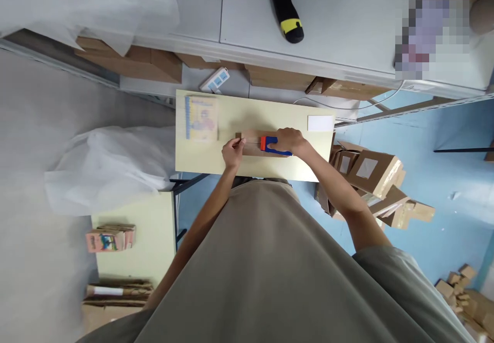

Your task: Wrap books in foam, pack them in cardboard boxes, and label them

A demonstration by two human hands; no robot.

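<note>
A small brown cardboard box [251, 150] lies lengthwise on the pale yellow table [204, 158], a seam running along its top. At the box's left end my left hand [232, 153] is closed, thumb and forefinger pinching its edge. My right hand [290, 140] is wrapped around a blue and red tape dispenser [266, 144], which rests on the top of the box toward its right part. My right hand and the dispenser cover the box's right end.
On the table's left lies a spiral-bound colourful book [201, 119]; a white paper [320, 123] lies at right. Behind stands a grey shelf [247, 11] with a black-and-yellow tool [286, 11]. Cardboard boxes [372, 173] pile up at right, pink books [110, 239] sit on a side table.
</note>
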